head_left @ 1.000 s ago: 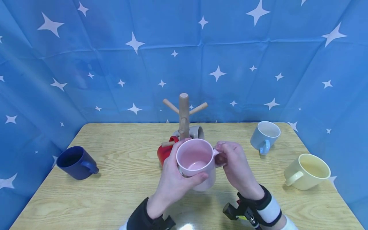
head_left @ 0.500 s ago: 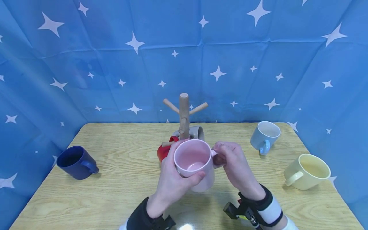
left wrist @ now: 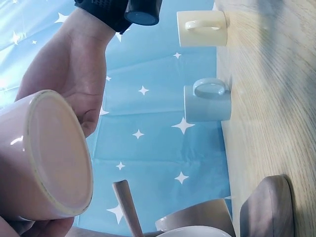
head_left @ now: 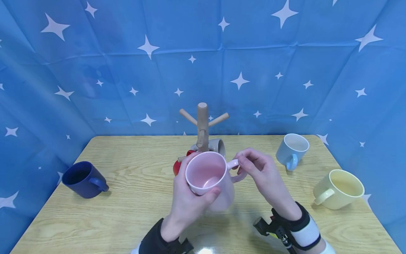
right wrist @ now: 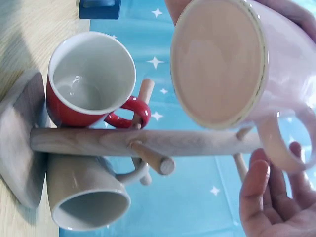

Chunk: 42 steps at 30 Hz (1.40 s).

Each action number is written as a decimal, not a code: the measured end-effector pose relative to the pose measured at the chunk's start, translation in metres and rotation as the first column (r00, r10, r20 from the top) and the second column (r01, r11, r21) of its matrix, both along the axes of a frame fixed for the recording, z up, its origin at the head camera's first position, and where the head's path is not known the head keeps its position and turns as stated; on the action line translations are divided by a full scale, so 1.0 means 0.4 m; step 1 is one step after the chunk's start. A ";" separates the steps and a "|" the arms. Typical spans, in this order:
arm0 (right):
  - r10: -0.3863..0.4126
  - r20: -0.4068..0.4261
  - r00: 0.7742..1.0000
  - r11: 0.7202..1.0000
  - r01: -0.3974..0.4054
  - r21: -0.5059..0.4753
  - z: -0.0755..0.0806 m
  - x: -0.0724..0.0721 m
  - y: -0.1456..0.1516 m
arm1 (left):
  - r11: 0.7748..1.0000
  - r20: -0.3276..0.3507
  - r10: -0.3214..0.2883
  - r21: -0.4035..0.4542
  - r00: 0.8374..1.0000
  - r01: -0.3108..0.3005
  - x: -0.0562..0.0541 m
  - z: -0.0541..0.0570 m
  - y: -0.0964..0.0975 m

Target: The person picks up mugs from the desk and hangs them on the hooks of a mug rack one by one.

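Note:
My left hand [head_left: 188, 201] grips a pink mug [head_left: 223, 195] round its body, holding it above the table with its mouth turned up toward me. The mug's handle [head_left: 233, 164] points right. My right hand [head_left: 264, 173] is at that handle, fingers loosely bent and spread rather than closed round it, fingertips right beside it in the right wrist view. Behind the mug stands a wooden mug tree [head_left: 202, 128]. A red mug [right wrist: 66, 111] with a white inside and a grey mug [right wrist: 81, 180] hang low on its pegs. Both are partly hidden in the head view.
A dark blue mug [head_left: 85, 180] lies tilted on the table [head_left: 127, 218] at left. At right stand a light blue mug [head_left: 290, 153] and a pale yellow mug [head_left: 337, 190]. Bare upper pegs [head_left: 219, 120] stick out of the tree. A blue starred cloth [head_left: 203, 70] hangs behind.
The pink mug has shifted slightly left in my left hand, and its handle shows more. My right hand has loosened from the handle and moved a little to the right, fingers opening.

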State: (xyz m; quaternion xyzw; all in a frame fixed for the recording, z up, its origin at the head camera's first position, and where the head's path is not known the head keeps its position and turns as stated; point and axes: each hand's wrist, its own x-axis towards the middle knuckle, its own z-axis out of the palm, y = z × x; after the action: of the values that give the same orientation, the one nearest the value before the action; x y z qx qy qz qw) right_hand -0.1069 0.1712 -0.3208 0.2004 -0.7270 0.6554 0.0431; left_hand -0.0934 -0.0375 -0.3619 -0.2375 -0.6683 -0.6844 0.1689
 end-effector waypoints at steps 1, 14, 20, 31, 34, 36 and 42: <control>0.007 -0.011 1.000 1.000 -0.007 -0.005 -0.001 -0.001 0.004 | 1.000 -0.009 0.005 0.012 1.000 -0.005 -0.001 -0.001 0.000; 0.103 -0.101 0.990 0.985 -0.087 0.151 -0.017 -0.007 0.024 | 0.994 -0.081 0.090 0.075 0.993 -0.084 0.003 -0.003 -0.009; 0.158 -0.091 0.983 0.953 -0.128 0.273 -0.030 -0.005 0.017 | 0.991 -0.104 0.092 0.110 0.990 -0.081 0.007 -0.003 -0.007; 0.270 -0.039 0.962 0.918 -0.245 0.311 -0.053 0.007 -0.008 | 0.986 -0.118 0.115 0.133 0.986 -0.099 0.011 -0.004 -0.006; 0.271 -0.025 0.962 0.919 -0.251 0.303 -0.057 0.008 -0.015 | 0.986 -0.112 0.112 0.136 0.987 -0.097 0.011 -0.003 -0.004; 0.275 -0.023 0.961 0.918 -0.256 0.304 -0.058 0.009 -0.018 | 0.986 -0.108 0.109 0.137 0.988 -0.094 0.011 -0.002 -0.003; 0.292 -0.004 0.956 0.914 -0.278 0.294 -0.060 0.012 -0.028 | 0.986 -0.093 0.111 0.134 0.990 -0.098 0.013 0.001 0.000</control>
State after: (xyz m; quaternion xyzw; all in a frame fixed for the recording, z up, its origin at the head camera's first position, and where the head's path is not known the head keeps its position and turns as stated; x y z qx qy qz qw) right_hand -0.1019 0.1598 -0.3448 0.3239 -0.7770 0.5358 -0.0655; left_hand -0.0880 -0.0373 -0.3617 -0.2247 -0.6247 -0.7038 0.2528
